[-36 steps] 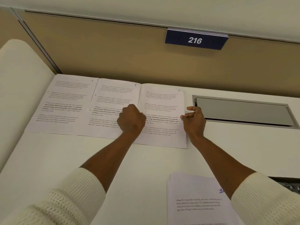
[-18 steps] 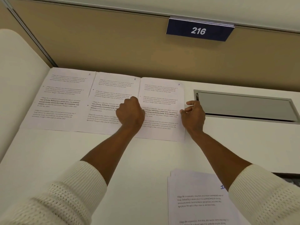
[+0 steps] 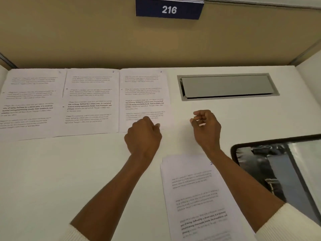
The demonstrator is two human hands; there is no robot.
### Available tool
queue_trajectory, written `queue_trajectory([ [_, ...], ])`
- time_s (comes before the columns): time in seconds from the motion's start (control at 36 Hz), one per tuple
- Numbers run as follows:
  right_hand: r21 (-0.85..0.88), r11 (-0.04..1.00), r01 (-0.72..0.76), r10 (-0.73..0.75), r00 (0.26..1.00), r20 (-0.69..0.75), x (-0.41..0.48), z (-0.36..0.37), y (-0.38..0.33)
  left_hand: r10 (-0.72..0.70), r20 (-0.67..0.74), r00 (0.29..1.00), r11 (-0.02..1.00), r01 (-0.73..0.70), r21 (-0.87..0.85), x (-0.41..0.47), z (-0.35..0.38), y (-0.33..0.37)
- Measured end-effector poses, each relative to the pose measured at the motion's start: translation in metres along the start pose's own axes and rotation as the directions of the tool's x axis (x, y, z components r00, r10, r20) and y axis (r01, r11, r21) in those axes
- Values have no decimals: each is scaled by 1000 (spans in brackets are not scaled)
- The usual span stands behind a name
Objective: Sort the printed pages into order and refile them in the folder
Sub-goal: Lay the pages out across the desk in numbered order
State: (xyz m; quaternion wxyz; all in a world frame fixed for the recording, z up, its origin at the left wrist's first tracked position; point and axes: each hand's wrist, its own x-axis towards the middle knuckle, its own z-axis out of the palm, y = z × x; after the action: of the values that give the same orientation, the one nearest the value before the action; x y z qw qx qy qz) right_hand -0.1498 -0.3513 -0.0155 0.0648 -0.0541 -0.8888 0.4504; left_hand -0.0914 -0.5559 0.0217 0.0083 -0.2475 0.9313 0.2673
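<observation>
On the white desk (image 3: 69, 171), page 2 (image 3: 90, 94) and page 3 (image 3: 144, 91) lie side by side in a left-to-right row, presumably so the order reads at a glance, while the left hand (image 3: 143, 134) sits curled on page 3's near corner, whether pinching it cannot be told, and the right hand (image 3: 205, 126) hovers loosely curled and empty near the unsorted stack (image 3: 194, 193) beside the folder (image 3: 271, 167).

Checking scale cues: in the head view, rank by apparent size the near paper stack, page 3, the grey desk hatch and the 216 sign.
1. Paper stack, though nearness inflates it.
2. Page 3 and grey hatch: too alike to rank.
3. 216 sign, cut by the top edge.
</observation>
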Motion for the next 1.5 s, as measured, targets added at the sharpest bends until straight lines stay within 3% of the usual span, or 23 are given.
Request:
queue_trajectory([
  [0.19, -186, 980, -73, 74, 997, -1, -82, -90, 43, 148, 225, 963, 988, -154, 7, -108, 34, 38],
  [0.42, -361, 931, -61, 92, 993, 71, -141, -130, 86, 202, 329, 922, 979, -204, -30, -184, 71, 64],
  [0.64, -385, 920, -77, 149, 975, 163, -167, -139, 96, 23, 205, 978, 987, 10, -162, -213, 100, 73],
  [0.78, -307, 949, -70, 135, 971, 195, -172, -139, 93, 6, 140, 990, 978, 23, -209, -220, 107, 76],
  [0.94, -131, 991, -36, 66, 970, 232, -184, -135, 91, -75, 141, 987, 960, 110, -257, -216, 106, 80],
  [1.08, -68, 993, -100, 115, 957, 265, -194, -138, 94, -151, 201, 968, 940, 203, -273, -211, 104, 80],
  [1.28, -87, 991, -97, 113, 973, 199, -190, -144, 109, -248, 239, 939, 870, 324, -371, -212, 105, 77],
  [1.5, -129, 987, -96, 119, 975, 186, -181, -153, 130, -252, 220, 942, 858, 323, -399, -215, 110, 76],
])
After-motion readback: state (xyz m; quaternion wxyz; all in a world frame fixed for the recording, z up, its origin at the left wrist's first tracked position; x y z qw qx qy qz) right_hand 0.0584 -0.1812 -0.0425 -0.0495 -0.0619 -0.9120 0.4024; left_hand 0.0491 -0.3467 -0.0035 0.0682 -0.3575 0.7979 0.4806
